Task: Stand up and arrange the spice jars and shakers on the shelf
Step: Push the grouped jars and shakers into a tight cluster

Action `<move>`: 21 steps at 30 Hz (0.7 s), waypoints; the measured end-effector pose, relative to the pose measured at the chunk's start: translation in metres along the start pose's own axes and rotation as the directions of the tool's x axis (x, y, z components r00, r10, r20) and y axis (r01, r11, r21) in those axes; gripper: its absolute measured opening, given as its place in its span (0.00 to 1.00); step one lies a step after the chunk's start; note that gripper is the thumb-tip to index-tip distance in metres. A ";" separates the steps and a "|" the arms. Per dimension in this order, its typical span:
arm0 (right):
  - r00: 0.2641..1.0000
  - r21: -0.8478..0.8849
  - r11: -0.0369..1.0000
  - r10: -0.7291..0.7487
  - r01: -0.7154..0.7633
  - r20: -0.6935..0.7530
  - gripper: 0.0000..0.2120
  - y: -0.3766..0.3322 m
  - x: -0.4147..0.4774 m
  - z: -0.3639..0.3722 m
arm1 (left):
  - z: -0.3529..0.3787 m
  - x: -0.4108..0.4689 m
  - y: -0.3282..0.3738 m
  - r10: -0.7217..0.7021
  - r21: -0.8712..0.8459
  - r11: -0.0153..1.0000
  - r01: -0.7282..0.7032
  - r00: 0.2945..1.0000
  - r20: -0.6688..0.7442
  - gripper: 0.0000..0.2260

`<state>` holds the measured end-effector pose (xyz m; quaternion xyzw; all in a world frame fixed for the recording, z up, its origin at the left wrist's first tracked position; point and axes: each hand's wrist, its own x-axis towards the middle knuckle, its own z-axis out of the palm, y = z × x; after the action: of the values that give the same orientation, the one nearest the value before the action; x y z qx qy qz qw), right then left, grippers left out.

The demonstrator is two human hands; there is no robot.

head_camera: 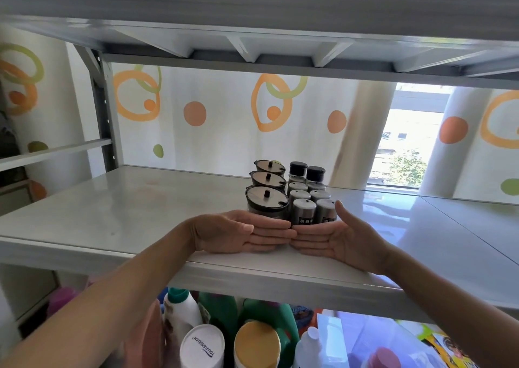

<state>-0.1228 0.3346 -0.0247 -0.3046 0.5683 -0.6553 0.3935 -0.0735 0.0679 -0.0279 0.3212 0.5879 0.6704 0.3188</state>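
On the pale grey shelf [126, 213] a tight cluster of upright containers stands in rows. Three round black-lidded spice jars [266, 196] form the left column. To their right stand several silver shakers [304, 209], with two black-capped bottles [299, 169] at the back. My left hand [238, 231] lies flat, palm toward the cluster, against the front of the nearest jar. My right hand [339, 238] lies flat in front of the shakers, thumb up beside the front right shaker. The fingertips of both hands meet in front of the cluster. Neither hand grips anything.
Another metal shelf [252, 44] hangs close overhead. A patterned curtain [224, 115] and a window [407, 143] are behind. Below the shelf stand detergent bottles [182, 308], white-capped and yellow-capped containers [257, 342] and a pink object at the left.
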 end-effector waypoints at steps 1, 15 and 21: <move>1.000 -0.005 1.000 -0.002 0.002 0.002 0.41 0.000 0.001 0.000 | 0.000 0.000 0.000 0.000 -0.004 1.000 0.000 1.000 0.001 0.34; 0.996 -0.026 0.998 -0.050 0.049 -0.067 0.43 0.001 0.005 0.002 | 0.000 0.003 -0.001 0.033 -0.038 0.999 -0.034 0.999 -0.029 0.31; 0.952 -0.081 0.976 -0.217 0.204 -0.217 0.39 -0.001 -0.034 -0.017 | -0.005 -0.046 0.005 0.104 0.088 0.992 -0.085 0.962 -0.251 0.25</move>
<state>-0.1204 0.3728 -0.0251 -0.2985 0.5921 -0.7070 0.2459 -0.0508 0.0269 -0.0257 0.2719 0.6333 0.6977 0.1955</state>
